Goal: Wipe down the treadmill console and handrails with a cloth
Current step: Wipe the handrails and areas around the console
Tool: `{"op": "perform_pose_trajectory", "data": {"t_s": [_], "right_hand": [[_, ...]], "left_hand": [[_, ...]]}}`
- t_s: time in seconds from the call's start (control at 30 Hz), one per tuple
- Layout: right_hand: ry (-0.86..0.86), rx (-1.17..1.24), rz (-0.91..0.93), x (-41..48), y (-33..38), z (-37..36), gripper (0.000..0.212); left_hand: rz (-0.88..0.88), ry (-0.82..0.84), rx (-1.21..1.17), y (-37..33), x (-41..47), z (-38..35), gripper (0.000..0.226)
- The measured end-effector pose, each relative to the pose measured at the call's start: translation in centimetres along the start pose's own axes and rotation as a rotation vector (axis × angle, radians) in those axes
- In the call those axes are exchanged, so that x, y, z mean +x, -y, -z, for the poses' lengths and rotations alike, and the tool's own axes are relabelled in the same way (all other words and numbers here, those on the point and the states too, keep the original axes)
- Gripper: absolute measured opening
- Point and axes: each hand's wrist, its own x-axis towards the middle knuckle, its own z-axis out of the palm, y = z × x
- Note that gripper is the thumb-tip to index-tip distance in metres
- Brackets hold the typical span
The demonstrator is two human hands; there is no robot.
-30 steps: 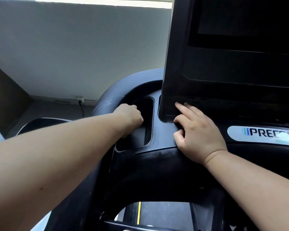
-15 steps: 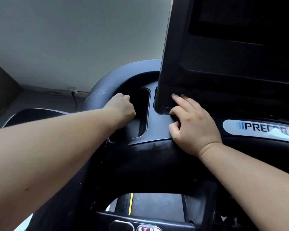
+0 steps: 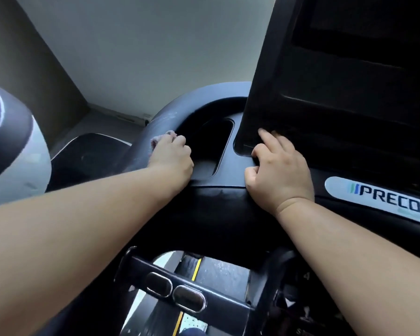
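The black treadmill console (image 3: 218,204) fills the middle and right, with its tall dark screen panel (image 3: 349,81) rising at the right. My left hand (image 3: 171,158) is closed around a pinkish cloth (image 3: 159,139), pressing it on the curved left handrail (image 3: 155,122) beside the cup-holder recess (image 3: 211,146). Only a small edge of the cloth shows past my fingers. My right hand (image 3: 279,170) rests on the console at the foot of the screen panel, index finger stretched out, the other fingers curled, holding nothing.
A silver PRECOR badge (image 3: 386,202) sits at the right. Below the console runs a crossbar with two oval metal grip sensors (image 3: 175,291), and the belt with a yellow line (image 3: 195,270) beneath. Another machine (image 3: 10,146) stands at the left; a grey wall is behind.
My left hand has slid from the cup-holder recess out onto the left handrail, and the cloth's edge now shows. The right hand stays put. The view has tilted down.
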Motion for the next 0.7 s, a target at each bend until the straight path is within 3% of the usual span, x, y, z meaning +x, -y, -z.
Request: {"op": "perform_pose_trajectory", "data": {"t_s": [0.37, 0.5, 0.6, 0.7], "right_hand": [[0.022, 0.143, 0.004, 0.4, -1.0, -0.2, 0.028], [-0.099, 0.493, -0.202, -0.3, -1.9, 1.4, 0.025], [-0.127, 0.512, -0.228, -1.3, -4.6, 3.1, 0.024], [-0.083, 0.489, -0.219, -1.9, -7.1, 4.5, 0.021]], "left_hand": [[0.658, -0.107, -0.587, -7.0, -8.3, -2.6, 0.043], [1.025, -0.382, -1.21, -11.1, -9.3, -1.9, 0.047], [1.315, -0.575, -1.765, -11.7, -8.7, 0.0, 0.045], [1.25, -0.464, -2.048, -12.1, -7.8, 3.1, 0.042]]}}
